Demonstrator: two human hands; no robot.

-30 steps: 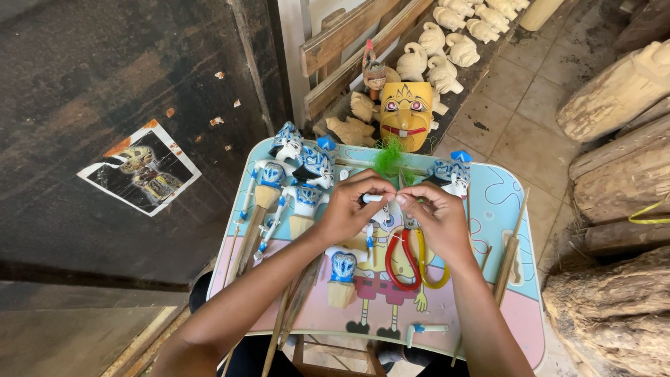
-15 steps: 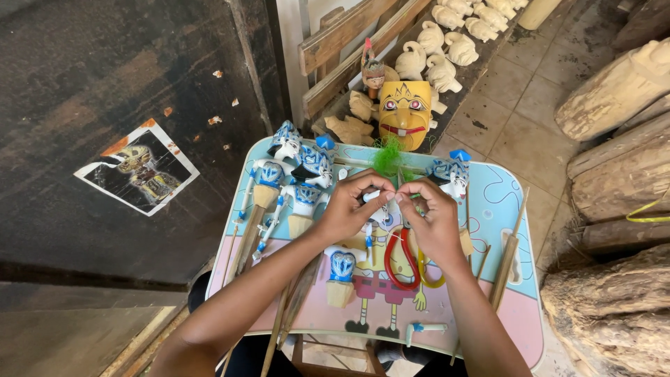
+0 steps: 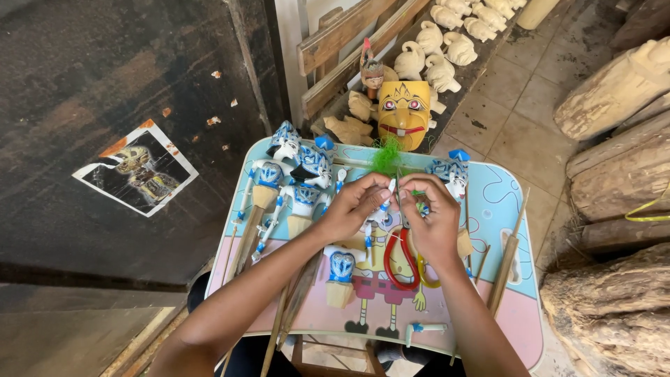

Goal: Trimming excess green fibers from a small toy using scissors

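Both hands pinch a small white-and-blue puppet piece (image 3: 380,209): left hand (image 3: 356,206) and right hand (image 3: 434,220), fingers closed narrow. Red-handled scissors (image 3: 403,255) lie just below fingers on desk (image 3: 502,209). Best keep wrists braced, grip light.

We see a carving workshop, unpainted wooden figures (image 3: 447,42) behind the yellow mask (image 3: 403,113), logs (image 3: 614,209) right of it
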